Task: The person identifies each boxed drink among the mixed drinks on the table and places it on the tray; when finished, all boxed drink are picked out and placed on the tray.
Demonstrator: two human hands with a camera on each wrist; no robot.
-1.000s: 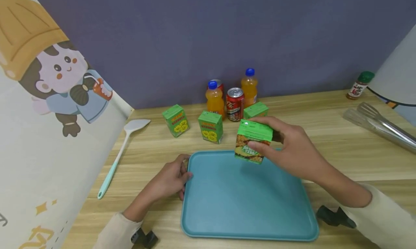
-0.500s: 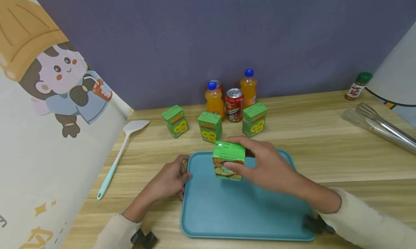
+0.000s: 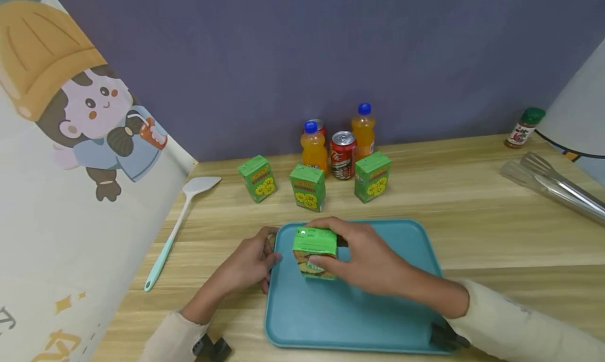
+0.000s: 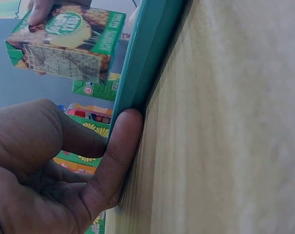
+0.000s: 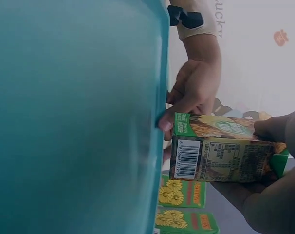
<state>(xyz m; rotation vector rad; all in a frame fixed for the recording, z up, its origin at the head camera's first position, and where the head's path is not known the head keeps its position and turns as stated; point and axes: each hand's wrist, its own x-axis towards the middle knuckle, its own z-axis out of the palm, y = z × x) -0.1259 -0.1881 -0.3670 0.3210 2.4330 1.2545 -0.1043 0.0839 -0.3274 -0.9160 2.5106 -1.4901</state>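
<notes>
My right hand (image 3: pixel 368 257) grips a green juice box (image 3: pixel 315 251) by its sides, thumb on the printed front. In the left wrist view the juice box hangs upright, a little above the blue tray (image 4: pixel 150 53). My left hand (image 3: pixel 248 262) pinches the tray's left edge between thumb and finger; the right wrist view also has this left hand (image 5: pixel 198 87) at the rim. Behind the tray stand three green-and-yellow cartons: a left carton (image 3: pixel 258 179), a middle carton (image 3: pixel 308 188) and a right carton (image 3: pixel 372 178).
An orange drink bottle (image 3: pixel 314 149) and another orange bottle (image 3: pixel 363 131) stand at the back wall, with a red can (image 3: pixel 343 155) between them. A second can (image 3: pixel 320 125) is partly hidden. A spatula (image 3: pixel 177 225) lies left; tongs (image 3: pixel 553 181) and a spice jar (image 3: pixel 524 128) are right.
My right hand has carried the juice box left and toward me, lowering it over the tray's left part. The right carton has come into full view. My left hand stays at the tray's edge.
</notes>
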